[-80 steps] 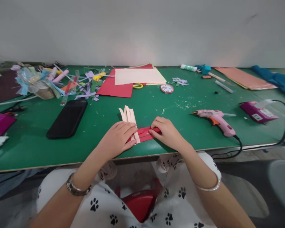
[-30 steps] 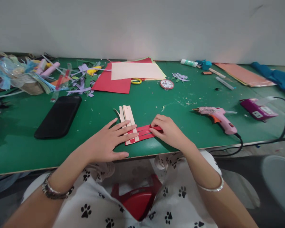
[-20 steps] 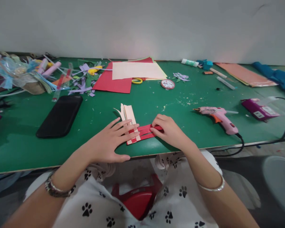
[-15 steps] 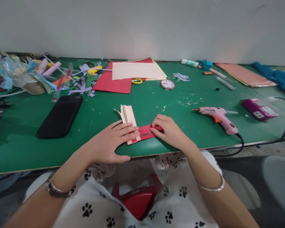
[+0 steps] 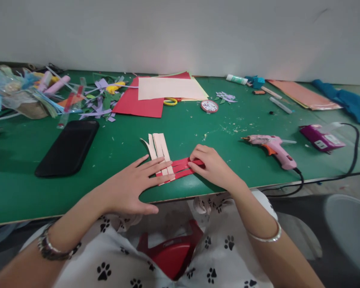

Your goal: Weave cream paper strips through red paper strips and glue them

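Cream paper strips (image 5: 160,144) cross red paper strips (image 5: 181,164) in a small weave near the table's front edge. My left hand (image 5: 132,183) lies flat on the woven part with its fingers spread, hiding some of it. At the right end of the weave, my right hand (image 5: 208,164) pinches the red strips between thumb and fingers. The free ends of the cream strips fan out beyond my left fingertips, and one curls to the left.
A black phone (image 5: 67,148) lies left, a pink glue gun (image 5: 271,148) right beside a purple box (image 5: 321,138). Behind are red paper (image 5: 141,108), cream paper (image 5: 171,89), a round dish (image 5: 209,106), a glue stick (image 5: 237,79) and paper scraps (image 5: 99,100).
My left hand has slid slightly left and toward me, its fingers more spread, so more of the weave shows. The right hand keeps its pinch. The view has shifted a little.
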{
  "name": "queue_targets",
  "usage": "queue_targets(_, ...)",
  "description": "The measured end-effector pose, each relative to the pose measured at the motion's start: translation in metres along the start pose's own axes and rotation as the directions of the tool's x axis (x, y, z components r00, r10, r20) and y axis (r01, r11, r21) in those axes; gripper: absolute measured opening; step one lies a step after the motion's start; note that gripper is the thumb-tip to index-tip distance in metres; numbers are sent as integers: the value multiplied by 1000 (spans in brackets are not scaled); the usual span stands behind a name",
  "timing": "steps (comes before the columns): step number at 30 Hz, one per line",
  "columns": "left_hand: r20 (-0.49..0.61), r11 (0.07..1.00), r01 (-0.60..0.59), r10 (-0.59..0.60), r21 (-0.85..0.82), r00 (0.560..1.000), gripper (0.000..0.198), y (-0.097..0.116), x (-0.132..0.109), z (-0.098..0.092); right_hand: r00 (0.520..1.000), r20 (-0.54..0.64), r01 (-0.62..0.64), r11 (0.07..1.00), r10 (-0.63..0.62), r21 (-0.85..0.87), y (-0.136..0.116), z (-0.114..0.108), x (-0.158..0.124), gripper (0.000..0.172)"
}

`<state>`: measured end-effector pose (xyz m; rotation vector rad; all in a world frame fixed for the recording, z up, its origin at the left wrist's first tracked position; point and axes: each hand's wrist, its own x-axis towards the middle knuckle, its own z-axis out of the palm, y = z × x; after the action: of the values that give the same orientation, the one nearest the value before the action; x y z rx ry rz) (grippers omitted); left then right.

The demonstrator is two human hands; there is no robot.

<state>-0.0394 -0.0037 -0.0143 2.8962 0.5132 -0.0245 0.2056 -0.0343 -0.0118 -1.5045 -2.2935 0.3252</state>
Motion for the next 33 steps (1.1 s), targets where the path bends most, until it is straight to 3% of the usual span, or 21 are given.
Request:
queue_targets(6,52,999,12,-10,-32,999,73,-1,1,-3,1000,20,-8,1000,8,3,-2,-2,0,14)
queue_targets(15,-1,999,-19,19,-29,1000,72,-3,-1,0,1000,30,-10,1000,10,15,-2,-3,0,14)
queue_targets(20,24,999,-15,15,-32,1000,72,-2,-1,0,1000,9,-8,1000,8,26,-2,-4,0,13)
queue_targets(28,56,998,16,-13,-53,998,71,0,1,-4,989,-133,-31,975,62,221,-11,-9,1,13)
queue_targets(33,71,999,12,-8,-47,997,71,0,2,-5,994,-75,-42,930,74,366,-29,-20,6,14)
